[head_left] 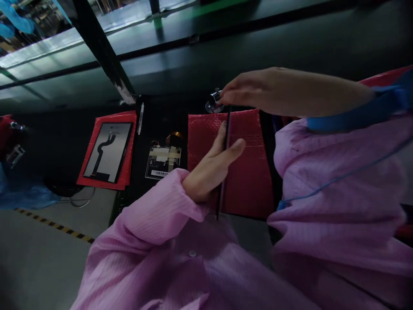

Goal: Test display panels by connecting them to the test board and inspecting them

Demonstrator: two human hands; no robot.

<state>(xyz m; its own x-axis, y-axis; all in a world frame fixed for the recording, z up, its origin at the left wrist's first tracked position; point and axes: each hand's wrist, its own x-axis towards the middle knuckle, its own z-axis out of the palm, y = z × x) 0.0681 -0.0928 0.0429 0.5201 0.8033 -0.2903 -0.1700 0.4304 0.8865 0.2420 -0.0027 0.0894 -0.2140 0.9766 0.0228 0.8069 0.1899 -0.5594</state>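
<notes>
My left hand (pixel 213 165) grips a thin dark panel (pixel 223 172) held on edge, thumb on one side and fingers on the other, over a red bubble-wrap sheet (pixel 248 172). My right hand (pixel 248 90) reaches across to the panel's far end with fingertips pinched on a small shiny tape roll (pixel 213 103). Both arms wear pink sleeves, and a blue strap runs from the right wrist.
A black mat (pixel 155 120) holds a circuit module with a flex cable (pixel 163 160) and a white pen (pixel 140 118). To the left another red sheet carries a flat screen panel (pixel 108 150). A black post (pixel 103 51) rises behind. Floor with hazard tape (pixel 51 224) lies lower left.
</notes>
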